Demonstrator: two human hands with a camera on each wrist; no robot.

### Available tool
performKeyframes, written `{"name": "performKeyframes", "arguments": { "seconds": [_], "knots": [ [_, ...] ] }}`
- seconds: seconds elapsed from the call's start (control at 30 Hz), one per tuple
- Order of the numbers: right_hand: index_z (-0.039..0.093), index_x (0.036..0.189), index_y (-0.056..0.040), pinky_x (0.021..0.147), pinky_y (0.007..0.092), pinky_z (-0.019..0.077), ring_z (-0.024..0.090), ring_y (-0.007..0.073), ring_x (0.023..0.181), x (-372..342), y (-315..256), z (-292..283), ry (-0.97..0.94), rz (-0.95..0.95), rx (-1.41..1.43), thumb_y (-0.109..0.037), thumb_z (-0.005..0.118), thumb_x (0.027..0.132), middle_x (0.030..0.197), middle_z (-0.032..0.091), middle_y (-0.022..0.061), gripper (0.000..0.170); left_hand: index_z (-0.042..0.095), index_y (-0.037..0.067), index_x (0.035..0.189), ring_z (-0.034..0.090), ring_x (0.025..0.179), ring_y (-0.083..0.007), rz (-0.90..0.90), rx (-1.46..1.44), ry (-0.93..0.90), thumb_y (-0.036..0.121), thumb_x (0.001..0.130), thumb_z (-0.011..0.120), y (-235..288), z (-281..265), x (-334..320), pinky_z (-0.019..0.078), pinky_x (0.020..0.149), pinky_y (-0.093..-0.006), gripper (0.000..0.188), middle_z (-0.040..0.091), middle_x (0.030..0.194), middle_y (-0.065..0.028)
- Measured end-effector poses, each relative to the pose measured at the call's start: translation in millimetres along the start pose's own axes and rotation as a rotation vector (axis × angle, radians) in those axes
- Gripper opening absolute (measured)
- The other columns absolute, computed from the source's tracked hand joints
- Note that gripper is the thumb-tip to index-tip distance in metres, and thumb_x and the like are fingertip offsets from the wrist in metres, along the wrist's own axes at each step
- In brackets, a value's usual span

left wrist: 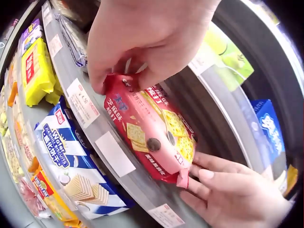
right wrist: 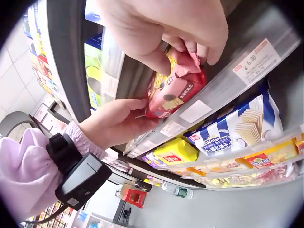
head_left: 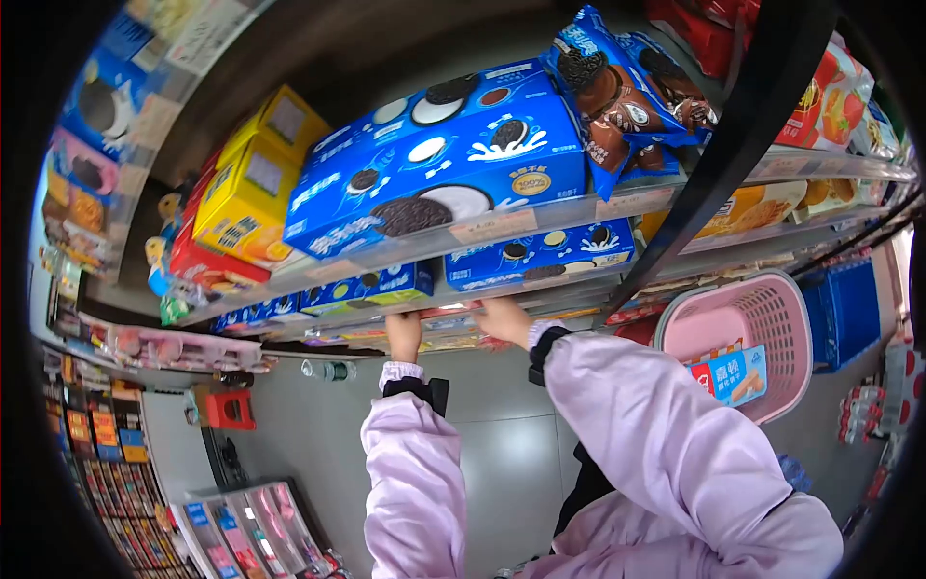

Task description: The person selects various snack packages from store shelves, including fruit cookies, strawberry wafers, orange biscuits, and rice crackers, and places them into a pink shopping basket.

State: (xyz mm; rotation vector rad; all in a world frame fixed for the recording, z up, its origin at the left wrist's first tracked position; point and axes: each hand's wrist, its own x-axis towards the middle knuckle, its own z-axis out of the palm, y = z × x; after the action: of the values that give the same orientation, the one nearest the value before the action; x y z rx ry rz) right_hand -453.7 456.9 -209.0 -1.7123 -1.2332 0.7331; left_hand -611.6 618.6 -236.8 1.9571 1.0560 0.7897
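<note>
A red and pink packet of crackers (left wrist: pixel 151 135) lies along a lower shelf, seen closely in both wrist views. My left hand (left wrist: pixel 147 42) pinches one crimped end between thumb and fingers. At the opposite end, my right hand (left wrist: pixel 237 192) holds the packet's corner, its thumb and fingers on either side. The right wrist view shows the packet (right wrist: pixel 175 92) between both hands at the shelf edge. In the head view the left hand (head_left: pixel 404 336) and right hand (head_left: pixel 504 320) reach under the upper shelves, and the packet is mostly hidden.
Blue cookie boxes (head_left: pixel 434 159) fill the shelf above, beside yellow boxes (head_left: pixel 256 198). Wafer biscuits (left wrist: pixel 78 164) in a blue and white pack sit one shelf below. A pink basket (head_left: pixel 791 328) containing a blue snack box (head_left: pixel 735 374) stands at the right.
</note>
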Motion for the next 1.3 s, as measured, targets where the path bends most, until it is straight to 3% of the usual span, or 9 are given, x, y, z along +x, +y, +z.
{"name": "performKeyframes", "arguments": {
  "seconds": [0.07,0.2,0.33,0.43,0.53,0.6,0.87,1.13,1.3],
  "knots": [
    [0.051,0.103,0.0021,0.079,0.0400,0.0422,0.055,0.0367,0.090,10.1,-1.3,4.2,-0.138,0.161,-0.076,-0.016,0.056,0.073,0.095,0.056,0.0242,0.036,0.056,-0.004,0.089,0.056,0.085,-0.0367,0.015,0.273,-0.114,0.008,0.079,0.048,8.5,-5.6,2.7,0.0432,0.073,-0.0362,0.017,0.059,0.089,-0.0222],
    [0.045,0.110,0.0010,0.078,0.0417,0.0426,0.055,0.0377,0.088,3.4,-37.4,-25.0,-0.252,0.280,0.044,-0.015,0.056,0.072,0.092,0.056,0.0263,0.043,0.059,-0.002,0.081,0.056,0.079,-0.0379,0.209,0.515,-0.073,0.009,0.076,0.050,5.6,-4.3,4.4,0.0441,0.063,-0.0391,0.015,0.059,0.081,-0.0227],
    [0.036,0.120,-0.0010,0.083,0.0429,0.0401,0.053,0.0346,0.096,-24.6,-0.5,-12.7,-0.026,-0.097,-0.180,-0.015,0.057,0.073,0.098,0.053,0.0272,0.054,0.046,-0.008,0.107,0.043,0.101,-0.0420,-0.014,0.551,0.064,0.003,0.073,0.052,62.1,-1.8,-39.5,0.0351,0.086,-0.0416,0.037,0.047,0.109,-0.0275],
    [0.034,0.123,-0.0015,0.093,0.0385,0.0342,0.046,0.0305,0.107,-102.4,1.4,-45.6,0.008,-0.317,-0.074,-0.015,0.058,0.074,0.111,0.048,0.0226,0.057,0.037,-0.005,0.120,0.036,0.113,-0.0355,0.185,0.408,0.129,-0.002,0.073,0.052,101.4,22.0,-111.9,0.0284,0.096,-0.0406,0.049,0.042,0.117,-0.0225],
    [0.040,0.120,-0.0012,0.093,0.0346,0.0341,0.046,0.0277,0.107,-188.7,13.9,-110.5,-0.302,-0.187,0.145,-0.016,0.059,0.075,0.114,0.049,0.0172,0.051,0.048,-0.004,0.109,0.053,0.093,-0.0311,0.130,0.224,-0.220,0.004,0.078,0.050,128.2,65.2,-181.7,0.0414,0.083,-0.0355,0.032,0.055,0.101,-0.0181],
    [0.046,0.114,-0.0016,0.087,0.0327,0.0398,0.051,0.0250,0.100,-249.2,32.5,-154.7,-0.386,-0.001,0.274,-0.017,0.061,0.072,0.111,0.051,0.0159,0.048,0.050,-0.004,0.108,0.057,0.083,-0.0264,-0.065,0.265,-0.830,0.007,0.079,0.052,165.6,91.0,-213.6,0.0456,0.074,-0.0321,0.031,0.058,0.096,-0.0161],
    [0.044,0.118,0.0015,0.079,0.0301,0.0453,0.055,0.0171,0.092,-471.9,91.0,-405.9,0.028,0.447,0.330,-0.015,0.060,0.077,0.109,0.054,0.0113,0.047,0.047,0.000,0.114,0.057,0.091,-0.0174,0.027,-0.192,-1.247,0.006,0.082,0.053,397.7,264.8,-292.2,0.0443,0.081,-0.0274,0.034,0.058,0.098,-0.0123],
    [0.045,0.113,0.0035,0.083,0.0314,0.0421,0.053,0.0262,0.096,-528.8,214.3,-632.4,0.789,0.383,-0.058,-0.018,0.062,0.071,0.102,0.054,0.0195,0.050,0.043,-0.003,0.116,0.055,0.095,-0.0174,0.120,-0.423,-1.196,0.006,0.084,0.052,486.7,511.4,-319.4,0.0438,0.083,-0.0282,0.035,0.056,0.104,-0.0125],
    [0.040,0.116,0.0049,0.091,0.0351,0.0354,0.045,0.0363,0.105,-501.2,281.9,-730.6,1.063,0.375,-0.199,-0.016,0.062,0.069,0.110,0.047,0.0250,0.057,0.035,-0.002,0.123,0.052,0.092,-0.0150,-0.481,-0.734,-1.014,0.010,0.082,0.057,531.5,638.4,-298.7,0.0425,0.081,-0.0263,0.048,0.054,0.104,-0.0081]
  ]
}}
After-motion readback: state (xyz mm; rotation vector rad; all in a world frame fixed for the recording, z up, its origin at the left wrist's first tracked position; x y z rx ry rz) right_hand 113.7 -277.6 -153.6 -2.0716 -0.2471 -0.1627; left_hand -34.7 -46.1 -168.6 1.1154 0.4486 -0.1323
